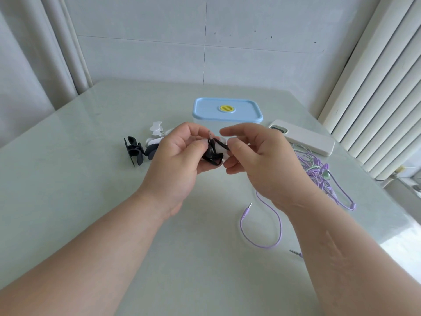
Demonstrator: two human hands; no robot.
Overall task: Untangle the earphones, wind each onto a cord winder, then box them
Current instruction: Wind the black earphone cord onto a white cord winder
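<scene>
Gripping the winder [220, 148], left hand [177, 156] is steadying it; right hand [257, 153], at three o'clock, is pinching black cord [210, 154], best kept taut.

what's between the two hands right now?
Head view: a black earphone wound on a white cord winder, plug pointing up. The left hand grips the bundle and the right hand pinches its cord.

Mid-air, black earphones [211, 153] on a white winder [221, 145]; purple tangle [316, 169] at right; blue-lidded box [205, 110] behind.
</scene>
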